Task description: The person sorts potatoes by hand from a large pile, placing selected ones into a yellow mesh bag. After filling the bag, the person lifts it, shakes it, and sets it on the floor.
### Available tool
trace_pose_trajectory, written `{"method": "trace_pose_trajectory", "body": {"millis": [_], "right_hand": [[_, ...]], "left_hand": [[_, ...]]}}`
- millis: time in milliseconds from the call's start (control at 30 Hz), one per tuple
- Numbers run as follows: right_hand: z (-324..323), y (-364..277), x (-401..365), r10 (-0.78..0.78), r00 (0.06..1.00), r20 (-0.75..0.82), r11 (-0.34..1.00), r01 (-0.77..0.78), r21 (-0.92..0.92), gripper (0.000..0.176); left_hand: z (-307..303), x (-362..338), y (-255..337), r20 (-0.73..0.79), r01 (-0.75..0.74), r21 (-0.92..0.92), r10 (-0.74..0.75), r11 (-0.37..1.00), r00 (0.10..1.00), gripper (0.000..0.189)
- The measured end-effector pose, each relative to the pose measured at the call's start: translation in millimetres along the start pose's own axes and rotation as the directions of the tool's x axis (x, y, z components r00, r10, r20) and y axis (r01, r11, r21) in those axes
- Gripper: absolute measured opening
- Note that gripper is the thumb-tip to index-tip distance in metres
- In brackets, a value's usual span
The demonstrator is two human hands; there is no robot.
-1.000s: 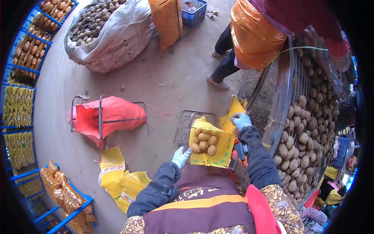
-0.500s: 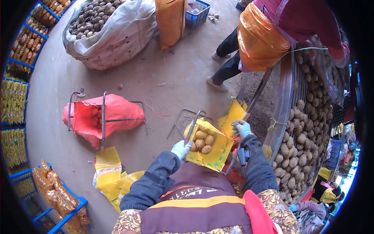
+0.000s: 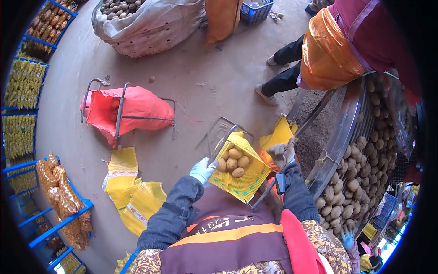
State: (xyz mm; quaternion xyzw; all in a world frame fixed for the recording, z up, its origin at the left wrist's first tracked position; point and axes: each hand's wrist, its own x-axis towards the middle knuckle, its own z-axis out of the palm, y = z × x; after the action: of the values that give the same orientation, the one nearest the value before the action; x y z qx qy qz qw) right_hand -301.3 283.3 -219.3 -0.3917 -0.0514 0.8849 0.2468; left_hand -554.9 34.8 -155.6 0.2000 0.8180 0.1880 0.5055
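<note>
My left hand [image 3: 204, 170], in a pale glove, is closed round the upper bar of a metal bag stand [image 3: 222, 147]. A yellow mesh bag [image 3: 242, 185] hangs open on this stand, with several potatoes [image 3: 233, 162] inside. My right hand [image 3: 282, 153] is just right of the bag, its grey palm side showing, fingers loosely bent and thumb apart; I see nothing in it. Behind that hand lie more yellow mesh bags [image 3: 279, 134]. A dark device [image 3: 279, 183] sits at my right wrist.
A slatted metal table edge [image 3: 335, 141] holds heaped potatoes [image 3: 351, 182] on the right. A co-worker in an orange apron [image 3: 331, 50] stands beyond. Left are a red bag [image 3: 141, 109] on a stand, yellow bags [image 3: 132, 192] on the floor and blue racks [image 3: 59, 228]. A large white sack [image 3: 150, 32] stands behind.
My right hand has turned so its grey palm side shows. My left hand still grips the stand, slightly further left. The whole view has shifted, and the co-worker appears further right.
</note>
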Motion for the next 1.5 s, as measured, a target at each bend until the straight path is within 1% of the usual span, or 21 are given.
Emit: {"method": "trace_pose_trajectory", "body": {"millis": [100,133,200,267,333,367,400,467,567,600,633,700,733,800,967,1067,1167,1300,1367,1433,1500], "right_hand": [[-8,-4,5,-0.003,0.994,0.107,0.988,0.019,-0.155,0.083],[-13,-6,7,0.008,0.994,0.108,0.987,0.009,-0.161,0.083],[-24,-10,11,0.030,0.966,0.256,0.973,0.031,-0.230,0.085],[-25,-6,4,-0.028,0.981,0.192,0.976,0.069,-0.209,0.086],[-8,1,0,-0.097,0.986,0.134,0.976,0.120,-0.181,0.086],[4,8,-7,-0.164,0.986,-0.031,0.981,0.160,-0.105,0.086],[16,15,-15,-0.213,0.956,-0.202,0.977,0.210,-0.038,0.085],[14,19,-16,-0.266,0.936,-0.230,0.964,0.256,-0.072,0.082],[-10,14,-6,-0.244,0.937,0.252,0.919,0.306,-0.247,0.075],[-20,12,-1,-0.244,0.937,0.249,0.919,0.305,-0.249,0.075],[-29,10,4,-0.246,0.946,0.210,0.836,0.317,-0.447,0.074],[-17,7,-2,-0.285,0.956,0.067,0.612,0.235,-0.756,0.073],[-22,5,0,-0.288,0.955,0.063,0.605,0.233,-0.761,0.073],[-33,2,8,-0.263,0.960,-0.098,0.503,0.050,-0.863,0.071],[-33,-5,10,-0.246,0.959,-0.141,0.450,-0.016,-0.893,0.069],[-39,-9,15,-0.218,0.973,-0.070,0.455,0.038,-0.890,0.071],[-31,-6,6,-0.328,0.945,-0.001,0.392,0.135,-0.910,0.074],[-34,-15,0,-0.200,0.979,-0.046,0.402,0.040,-0.915,0.070],[-47,-33,-5,-0.243,0.950,-0.194,0.220,-0.141,-0.965,0.071],[-57,-51,-7,-0.316,0.895,-0.314,0.036,-0.320,-0.947,0.074],[-33,-53,-10,-0.365,0.859,-0.358,-0.061,-0.406,-0.912,0.075]], "left_hand": [[8,-14,-14,-0.224,-0.136,-0.097,0.112,0.986,0.968,0.058],[20,-14,-34,-0.229,-0.128,-0.104,0.102,0.986,0.968,0.058],[43,-16,-67,-0.477,-0.147,-0.203,0.034,0.968,0.879,0.056],[47,-27,-72,-0.420,-0.090,-0.254,-0.027,0.963,0.907,0.053],[38,-39,-53,-0.379,-0.120,-0.194,0.039,0.974,0.925,0.049],[37,-38,-54,-0.383,-0.184,-0.022,0.162,0.983,0.909,0.042],[38,-31,-59,-0.380,-0.183,-0.018,0.163,0.983,0.910,0.042],[45,-14,-70,-0.314,-0.180,-0.094,0.143,0.979,0.939,0.037],[41,-13,-62,-0.266,-0.141,-0.092,0.112,0.986,0.957,0.036],[40,-13,-62,-0.248,-0.133,-0.104,0.103,0.986,0.963,0.036],[47,-6,-72,-0.280,-0.159,-0.126,0.119,0.979,0.953,0.035],[42,-12,-63,-0.265,-0.136,-0.123,0.099,0.983,0.959,0.036],[40,-13,-58,-0.252,-0.113,-0.118,0.081,0.987,0.964,0.037],[42,-12,-61,-0.247,-0.135,-0.139,0.097,0.981,0.964,0.037],[49,-15,-61,-0.278,-0.165,-0.188,0.109,0.968,0.954,0.032],[42,-21,-56,-0.285,-0.166,-0.170,0.113,0.971,0.952,0.032],[36,-26,-49,-0.249,-0.138,-0.171,0.093,0.976,0.964,0.035],[33,-26,-47,-0.255,-0.205,-0.150,0.163,0.967,0.953,0.032],[30,-24,-49,-0.241,-0.194,-0.151,0.154,0.969,0.958,0.031],[35,-13,-62,-0.557,-0.303,-0.048,0.226,0.952,0.799,0.029],[2,-11,-52,-0.562,-0.314,-0.246,0.129,0.917,0.817,0.054]]}}
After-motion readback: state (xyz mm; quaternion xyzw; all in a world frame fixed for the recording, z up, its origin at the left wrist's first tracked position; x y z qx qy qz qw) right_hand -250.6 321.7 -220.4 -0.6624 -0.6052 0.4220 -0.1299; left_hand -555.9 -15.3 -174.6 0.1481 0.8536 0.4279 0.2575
